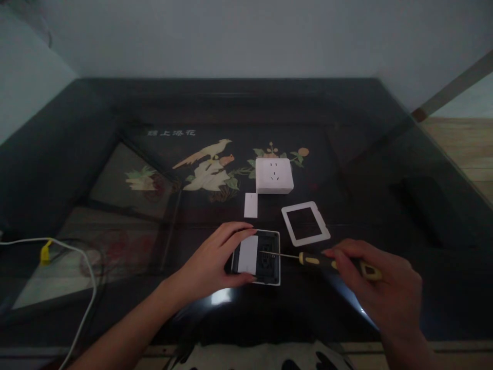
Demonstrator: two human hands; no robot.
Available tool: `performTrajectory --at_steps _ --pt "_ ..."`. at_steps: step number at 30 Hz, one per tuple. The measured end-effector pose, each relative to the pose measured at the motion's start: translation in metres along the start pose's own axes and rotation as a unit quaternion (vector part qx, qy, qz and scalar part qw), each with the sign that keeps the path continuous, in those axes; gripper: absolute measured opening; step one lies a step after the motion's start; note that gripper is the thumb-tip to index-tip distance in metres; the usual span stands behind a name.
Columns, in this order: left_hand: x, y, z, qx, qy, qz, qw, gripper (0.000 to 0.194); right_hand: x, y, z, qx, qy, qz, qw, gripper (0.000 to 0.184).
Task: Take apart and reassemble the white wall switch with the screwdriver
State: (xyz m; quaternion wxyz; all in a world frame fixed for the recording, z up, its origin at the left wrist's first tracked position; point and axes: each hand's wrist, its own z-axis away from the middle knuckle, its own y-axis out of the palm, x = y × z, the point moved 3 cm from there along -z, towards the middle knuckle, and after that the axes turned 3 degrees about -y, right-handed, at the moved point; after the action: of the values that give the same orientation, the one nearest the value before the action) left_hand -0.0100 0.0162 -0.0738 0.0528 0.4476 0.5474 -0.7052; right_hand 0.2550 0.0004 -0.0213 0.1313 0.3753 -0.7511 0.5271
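Note:
My left hand [215, 259] grips the left side of a wall switch body [259, 257] lying on the dark glass table; one white rocker is still on its left half, and the dark inner part shows on the right. My right hand [379, 282] is closed round a screwdriver [327, 261] with a black and yellow handle. Its thin shaft points left, and the tip rests in the dark inner part of the switch. A loose white rocker piece [250, 205] lies just behind the switch. A white square frame [305, 223] lies to the right of that piece.
A white wall socket [273, 176] stands further back on the table [346, 154], whose glass top covers a bird and flower picture. A white cable [82, 288] with a yellow clip runs along the left edge. A wooden floor shows at the right.

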Motion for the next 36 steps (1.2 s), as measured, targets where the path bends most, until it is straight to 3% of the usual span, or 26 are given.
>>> performTrajectory --at_steps 5,9,13,17,27,31,33,36 --pt "-0.003 0.008 0.002 -0.037 0.008 -0.004 0.999 0.074 -0.006 0.004 -0.004 0.025 0.03 -0.015 0.999 0.016" --pt "-0.003 0.007 0.001 -0.047 0.033 0.002 0.998 0.076 -0.023 0.009 0.006 0.035 0.148 -0.056 0.987 0.015" --pt "-0.003 0.005 0.0 -0.043 0.029 0.005 0.999 0.079 -0.038 0.022 0.022 0.049 0.289 -0.148 0.944 0.022" --pt "-0.002 0.005 0.0 -0.037 0.024 0.006 0.999 0.08 -0.044 0.037 0.033 0.053 0.368 -0.248 0.894 0.032" --pt "-0.004 0.004 0.002 -0.04 -0.006 0.072 0.997 0.072 -0.048 0.039 0.041 -0.007 0.38 -0.325 0.866 0.03" --pt "0.004 -0.005 -0.002 -0.087 -0.047 0.12 0.988 0.059 -0.048 0.037 0.037 -0.05 0.375 -0.344 0.859 0.029" --pt "0.015 -0.014 -0.009 -0.127 -0.081 0.087 0.985 0.054 -0.046 0.035 0.035 -0.067 0.372 -0.348 0.858 0.028" --pt "0.037 -0.026 -0.024 -0.142 -0.137 -0.056 0.979 0.056 -0.043 0.034 0.033 -0.08 0.363 -0.357 0.857 0.026"
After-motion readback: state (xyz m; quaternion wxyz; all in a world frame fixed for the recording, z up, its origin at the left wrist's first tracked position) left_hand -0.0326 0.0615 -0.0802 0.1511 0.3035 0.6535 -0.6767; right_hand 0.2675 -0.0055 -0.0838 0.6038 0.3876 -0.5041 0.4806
